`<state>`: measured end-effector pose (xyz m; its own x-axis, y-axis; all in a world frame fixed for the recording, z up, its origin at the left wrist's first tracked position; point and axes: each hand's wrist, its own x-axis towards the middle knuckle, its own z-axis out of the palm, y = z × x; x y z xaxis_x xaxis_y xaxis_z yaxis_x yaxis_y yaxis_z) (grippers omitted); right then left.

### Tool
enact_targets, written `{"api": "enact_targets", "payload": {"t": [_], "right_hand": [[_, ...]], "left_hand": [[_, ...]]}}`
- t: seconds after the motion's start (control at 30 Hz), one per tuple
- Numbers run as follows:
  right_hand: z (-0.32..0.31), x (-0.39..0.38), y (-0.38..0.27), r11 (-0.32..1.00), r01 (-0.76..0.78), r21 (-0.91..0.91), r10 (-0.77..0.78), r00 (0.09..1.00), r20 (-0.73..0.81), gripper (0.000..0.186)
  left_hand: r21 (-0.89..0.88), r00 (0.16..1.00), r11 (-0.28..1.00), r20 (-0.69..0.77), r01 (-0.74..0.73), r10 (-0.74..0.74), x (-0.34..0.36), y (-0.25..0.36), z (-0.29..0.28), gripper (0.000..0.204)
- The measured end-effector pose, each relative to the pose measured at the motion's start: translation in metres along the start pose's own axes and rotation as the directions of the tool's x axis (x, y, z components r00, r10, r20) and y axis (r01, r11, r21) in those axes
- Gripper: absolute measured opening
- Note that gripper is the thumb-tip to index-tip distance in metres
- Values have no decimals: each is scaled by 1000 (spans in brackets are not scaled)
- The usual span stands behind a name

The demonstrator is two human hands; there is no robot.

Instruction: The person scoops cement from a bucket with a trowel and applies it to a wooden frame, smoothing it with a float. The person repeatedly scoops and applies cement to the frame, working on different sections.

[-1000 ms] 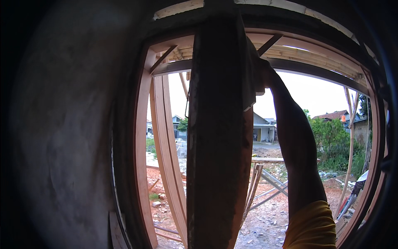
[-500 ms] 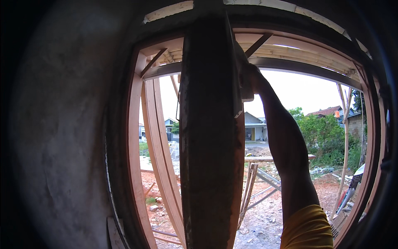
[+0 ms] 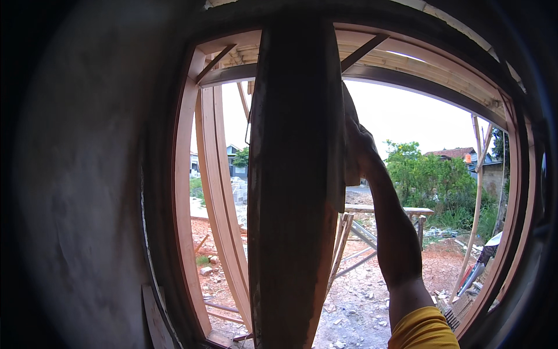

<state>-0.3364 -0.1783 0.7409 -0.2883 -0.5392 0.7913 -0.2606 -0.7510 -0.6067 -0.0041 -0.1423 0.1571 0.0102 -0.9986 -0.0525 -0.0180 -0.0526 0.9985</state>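
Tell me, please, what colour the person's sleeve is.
The sleeve is yellow, showing best in the head view.

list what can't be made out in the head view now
In the head view:
Bare right hand: finger positions lost in shadow.
Dark, flat board: face toward the dark, upright column hidden by the board itself.
Yellow fabric sleeve: cut off by lower edge.
Left hand: out of frame or lost in darkness.
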Motion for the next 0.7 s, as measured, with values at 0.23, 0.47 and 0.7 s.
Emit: {"api": "enact_targets", "payload": {"t": [0.23, 0.47, 0.7], "right_hand": [[-5, -75, 49, 999, -32, -1, 32, 997, -66, 42], [-9, -158, 114, 998, -34, 59, 38, 998, -53, 40], [-13, -244, 162, 999, -52, -2, 52, 996, -70, 38]], "left_hand": [[-4, 907, 909, -55, 418, -417, -64, -178, -31, 41], [-44, 609, 621, -153, 782, -778, -190, -341, -90, 40], [-11, 561, 566, -113, 825, -820, -219, -354, -108, 54]]}}
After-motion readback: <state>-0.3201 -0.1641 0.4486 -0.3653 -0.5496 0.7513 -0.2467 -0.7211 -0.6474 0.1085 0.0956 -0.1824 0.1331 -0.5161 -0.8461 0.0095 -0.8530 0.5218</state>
